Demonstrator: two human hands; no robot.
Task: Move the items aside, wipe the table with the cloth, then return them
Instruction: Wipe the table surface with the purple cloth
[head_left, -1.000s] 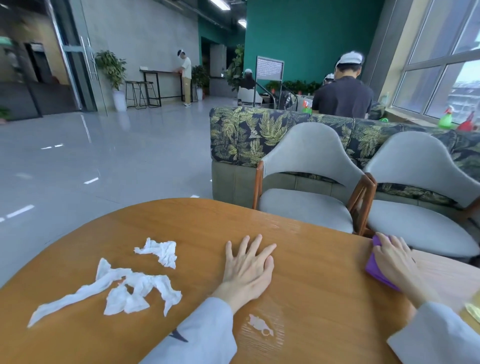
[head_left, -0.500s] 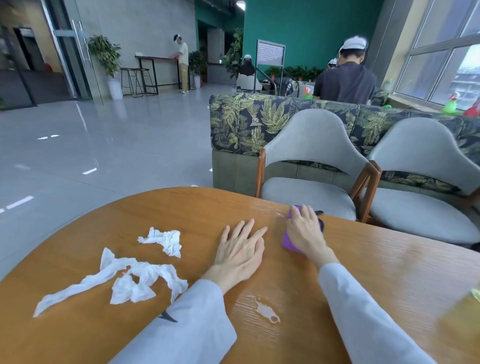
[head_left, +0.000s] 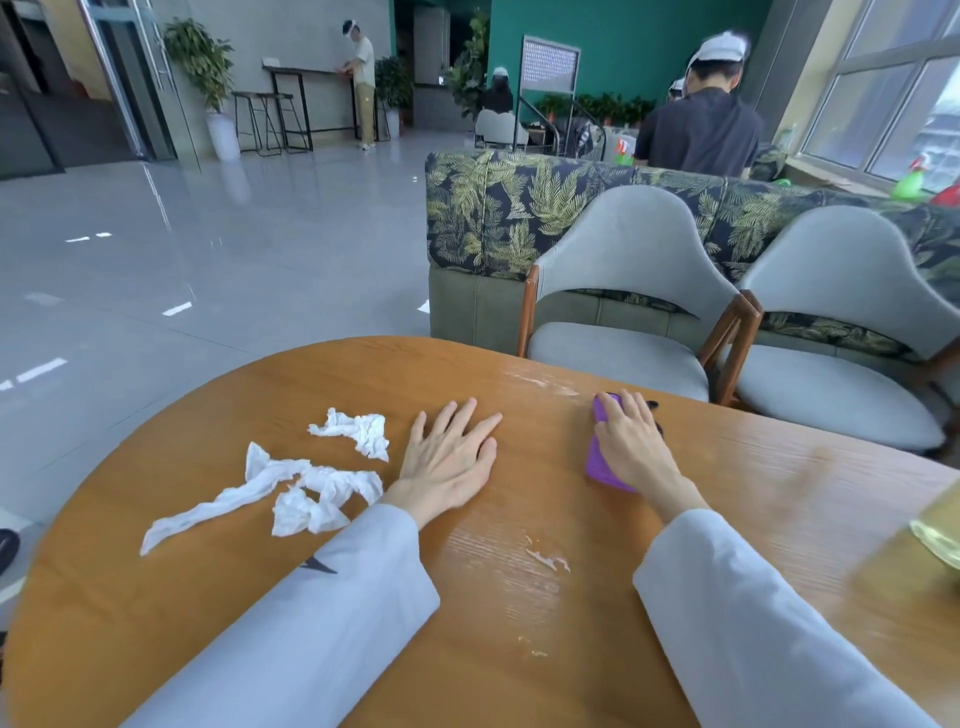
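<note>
We look across a wide hall with a grey polished floor (head_left: 156, 249) and a teal far wall (head_left: 623, 47); a leaf-patterned sofa (head_left: 493, 213) backs two grey chairs (head_left: 623, 312) pulled up to the far side of our wooden table (head_left: 363, 649). The tabletop shows worn pale patches in the varnish near its far edge and between our sleeves. Our left hand (head_left: 449, 460) lies flat on the wood, fingers straight and slightly spread, holding nothing. Just to its left lie crumpled white tissues (head_left: 306, 483), one long twisted strip and a smaller wad beyond it, neither touching the hand. Our right hand (head_left: 631, 441) presses down on the purple cloth (head_left: 597, 457), fingers extended over it; the cloth sticks out from under the palm on the thumb side, near the table's far edge. At the right border sits a clear container of yellowish liquid (head_left: 943, 530), cut off by the frame. We can read no writing anywhere.
</note>
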